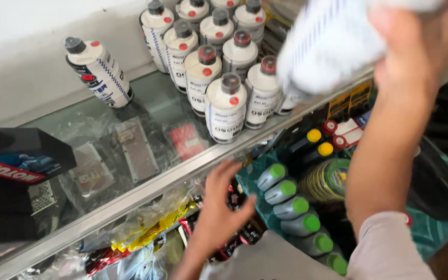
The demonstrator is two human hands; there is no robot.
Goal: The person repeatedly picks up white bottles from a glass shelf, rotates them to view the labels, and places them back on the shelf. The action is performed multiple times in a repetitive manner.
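Gripped in our right hand (416,46), raised at the upper right, is a white bottle (327,41) with blue checked markings; it is blurred, tilted, and held over the far end of the glass counter (146,103). Our fingers close around its upper end, which runs out of view. Our left hand (224,202) is lower, fingers spread wide and holding nothing, hovering just below the counter's metal front edge (130,199) and above dark packets (237,236) on the shelf beneath.

We list the surroundings from largest to smallest. The glass counter spans the view from lower left to upper right, backed by a pale wall (27,41); plastic-wrapped flat parts (136,148) show through the glass. A black box (16,176) with red and blue print occupies the left edge. A cluster of white bottles (219,57) with dark caps and red dots stands upright in tight rows on the counter, directly below and beside the held bottle, with its nearest members touching one another. One lone white bottle (99,72) stands apart, further left. Below the counter, a row of grey bottles with green caps (296,207) lies just right of our left hand; two dark bottles with yellow caps (317,142) lie beyond them. Yellow wrapped packets (151,231) sit left of the left hand.
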